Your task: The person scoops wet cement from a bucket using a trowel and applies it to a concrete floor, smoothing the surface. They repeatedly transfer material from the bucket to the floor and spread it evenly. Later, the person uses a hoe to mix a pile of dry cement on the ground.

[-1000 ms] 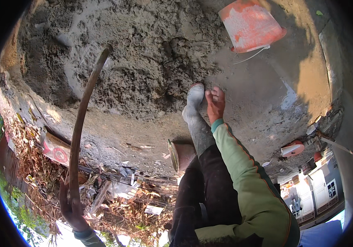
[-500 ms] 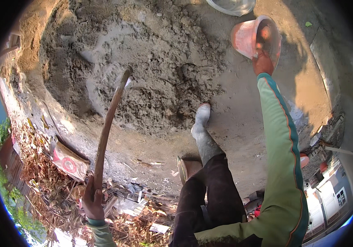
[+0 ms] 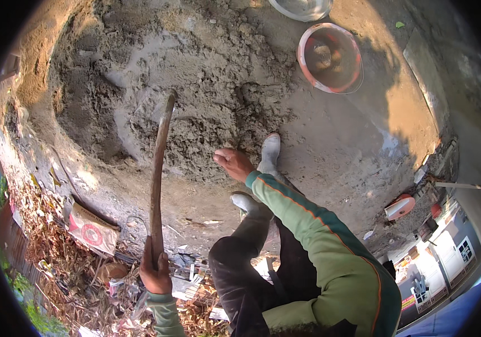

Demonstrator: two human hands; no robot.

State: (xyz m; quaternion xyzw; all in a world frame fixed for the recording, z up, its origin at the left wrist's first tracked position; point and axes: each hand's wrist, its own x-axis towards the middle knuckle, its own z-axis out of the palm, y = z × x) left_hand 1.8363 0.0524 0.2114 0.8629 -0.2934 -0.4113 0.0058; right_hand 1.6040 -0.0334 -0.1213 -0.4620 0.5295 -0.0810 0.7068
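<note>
My left hand (image 3: 155, 269) is wrapped round the lower end of a long, slightly curved wooden handle (image 3: 159, 163). The handle's far end meets a heap of wet grey mortar (image 3: 206, 84), and whatever head the tool has is hidden there. Over the heap's near edge hangs my right hand (image 3: 233, 163), its fingers curled in and nothing visible in them. It is apart from the handle. At the far right stands an orange-red bucket (image 3: 302, 59) with a thin wire bail and some brownish lumps or dirt inside; neither hand touches it.
A second, pale tub (image 3: 302, 8) stands beyond the bucket. My grey boots (image 3: 270, 151) are at the mortar's near edge. A printed paper sack (image 3: 93, 229) lies at the left among dry leaves (image 3: 60, 247). A low concrete edge (image 3: 423, 84) runs along the right.
My right hand has let go of the bucket and moved left over the mortar. The bucket now stands upright rather than tipped. A second boot has come into view, and my left hand still grips the handle.
</note>
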